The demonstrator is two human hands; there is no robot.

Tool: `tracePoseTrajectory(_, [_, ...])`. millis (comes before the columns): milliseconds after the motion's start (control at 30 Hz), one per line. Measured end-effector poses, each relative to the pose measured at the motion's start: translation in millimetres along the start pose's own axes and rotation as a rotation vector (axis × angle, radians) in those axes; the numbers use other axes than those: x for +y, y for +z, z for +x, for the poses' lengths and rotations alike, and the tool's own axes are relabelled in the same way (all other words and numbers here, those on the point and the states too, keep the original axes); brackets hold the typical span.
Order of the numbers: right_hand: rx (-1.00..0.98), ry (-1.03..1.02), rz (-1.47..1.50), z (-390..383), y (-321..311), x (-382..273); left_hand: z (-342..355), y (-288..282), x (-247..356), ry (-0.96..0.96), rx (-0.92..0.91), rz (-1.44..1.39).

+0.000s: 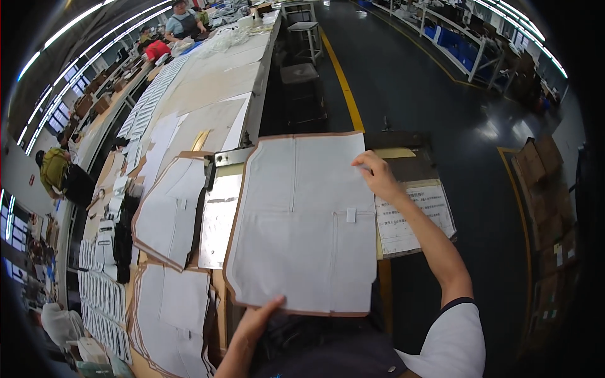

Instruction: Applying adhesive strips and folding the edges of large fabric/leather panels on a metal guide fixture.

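Observation:
A large light-grey fabric panel [265, 252] with brown edging, stitched seam lines and a small white tab [351, 215] lies in front of me. My left hand [255, 321] is closed on its near edge, thumb on top and fingers hidden beneath. At its far right edge my right hand [380, 176] pinches the panel near the corner, fingers curled. Under the panel is a metal plate [217, 227], partly covered. A printed paper sheet [416, 214] shows to the right, next to my right forearm.
Similar brown-edged panels lie in an upper stack [165, 211] and a lower stack [173, 302] on the left. A long worktable [214, 75] runs away, holding rows of white strips [101, 296]. Cartons [542, 164] stand at right; a stool [299, 74] stands beyond. People work at far left.

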State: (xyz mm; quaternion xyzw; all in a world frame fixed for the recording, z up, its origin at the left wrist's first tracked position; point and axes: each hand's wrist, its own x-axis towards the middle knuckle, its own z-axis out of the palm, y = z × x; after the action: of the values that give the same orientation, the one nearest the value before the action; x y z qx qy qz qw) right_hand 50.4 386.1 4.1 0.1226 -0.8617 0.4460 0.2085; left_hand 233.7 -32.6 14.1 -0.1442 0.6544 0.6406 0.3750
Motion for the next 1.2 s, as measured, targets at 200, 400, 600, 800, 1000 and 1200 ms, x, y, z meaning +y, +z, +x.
tracePoseTrajectory(200, [0.054,-0.148,-0.654,-12,-14,-15,-35,-76,2,-0.118,0.088,0.562])
tracePoseTrajectory(400, [-0.021,-0.363,-0.506,29,55,-22,28,-61,131,0.782,0.394,0.759])
tracePoseTrajectory(600, [-0.137,-0.397,-0.484,31,94,-10,200,15,167,1.262,0.398,1.228])
tracePoseTrajectory(800, [-0.196,-0.271,-0.545,8,78,-17,213,32,156,1.132,0.384,1.417])
tracePoseTrajectory(1000, [-0.165,-0.349,-0.552,23,77,-14,215,37,167,1.073,0.424,1.428])
tracePoseTrajectory(1200, [-0.104,-0.443,-0.543,44,85,-6,240,35,178,1.208,0.562,1.416])
